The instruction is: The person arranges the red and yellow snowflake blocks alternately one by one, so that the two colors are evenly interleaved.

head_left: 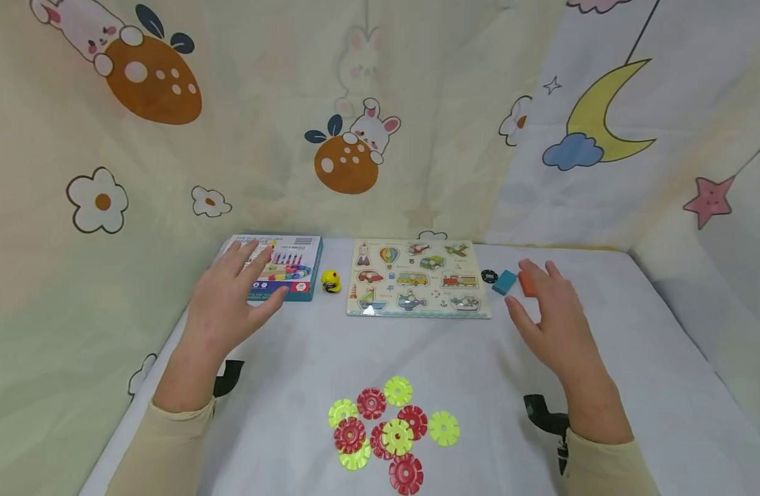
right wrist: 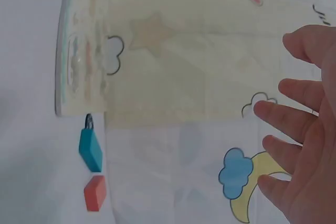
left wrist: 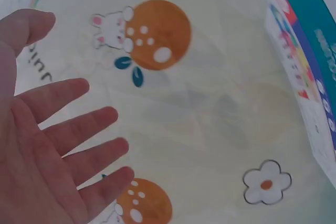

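My left hand [head_left: 227,303] hovers over the table's left side, fingers spread and holding nothing, in front of a crayon box [head_left: 299,269]. On the right, my right hand [head_left: 556,327] is raised with spread fingers, near an orange block [head_left: 528,284] that it partly hides in the head view. A teal block [head_left: 504,282] lies beside that one. Between the hands and closer to me is a loose cluster of notched plastic discs, some red [head_left: 406,473], some yellow-green [head_left: 444,428], several overlapping. Both wrist views show the palms bare, as with the left hand [left wrist: 63,145].
A wooden picture puzzle board [head_left: 419,308] with vehicle pieces lies at the back middle. Left of it stands a small yellow toy figure [head_left: 331,281]. A black round chip [head_left: 489,276] sits by the board's right edge. A printed cloth wall [head_left: 255,151] rises behind the white table [head_left: 280,413].
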Demonstrator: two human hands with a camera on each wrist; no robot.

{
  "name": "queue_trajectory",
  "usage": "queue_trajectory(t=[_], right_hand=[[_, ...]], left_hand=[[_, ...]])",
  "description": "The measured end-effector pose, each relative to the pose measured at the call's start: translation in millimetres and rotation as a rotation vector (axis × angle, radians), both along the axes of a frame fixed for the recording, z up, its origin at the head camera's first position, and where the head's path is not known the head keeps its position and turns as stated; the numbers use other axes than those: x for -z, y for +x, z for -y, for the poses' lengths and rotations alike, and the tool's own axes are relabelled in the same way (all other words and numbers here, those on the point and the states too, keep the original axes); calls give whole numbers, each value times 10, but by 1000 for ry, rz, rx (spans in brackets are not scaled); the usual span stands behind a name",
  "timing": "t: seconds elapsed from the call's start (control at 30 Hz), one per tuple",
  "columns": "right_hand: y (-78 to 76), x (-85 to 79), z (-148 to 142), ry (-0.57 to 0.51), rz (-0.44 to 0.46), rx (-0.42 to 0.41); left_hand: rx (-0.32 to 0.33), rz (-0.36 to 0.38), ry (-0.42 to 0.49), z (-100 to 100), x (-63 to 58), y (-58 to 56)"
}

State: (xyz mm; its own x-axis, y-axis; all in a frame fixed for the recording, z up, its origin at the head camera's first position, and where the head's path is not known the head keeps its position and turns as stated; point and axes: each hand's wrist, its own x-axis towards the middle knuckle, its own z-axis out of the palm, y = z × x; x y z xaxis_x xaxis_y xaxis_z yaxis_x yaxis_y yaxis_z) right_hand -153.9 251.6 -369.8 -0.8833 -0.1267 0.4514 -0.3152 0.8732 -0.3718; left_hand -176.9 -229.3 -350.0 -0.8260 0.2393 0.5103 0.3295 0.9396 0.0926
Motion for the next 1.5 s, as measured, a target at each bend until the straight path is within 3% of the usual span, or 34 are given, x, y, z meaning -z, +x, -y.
queue_trajectory(t=[0.07, 0.17, 0.33, 0.5, 0.6, 0.83, 1.1, 1.33, 1.5], right_hand=[[64, -59, 64, -38, 17, -36], [163, -133, 171, -85, 54, -84], [283, -220, 338, -148, 67, -215], [372, -245, 467, -148, 95, -302], [402, -241, 546, -135, 117, -330], [364, -148, 715, -176, 185, -435], [231, 214, 946, -255, 381, -578], [181, 523, 1078, -243, 591, -603], [159, 751, 1137, -184, 684, -557]], left_hand=[[87, -26, 62, -47, -41, 50], [222, 1, 181, -104, -95, 138], [427, 137, 356, -203, -155, 247], [609, 283, 411, -338, -124, 272], [676, 374, 416, -412, -67, 279], [722, 627, 407, -603, 96, 275], [771, 931, 401, -795, 449, 227], [764, 1017, 379, -976, 796, 203], [726, 1044, 324, -1046, 967, 215]])
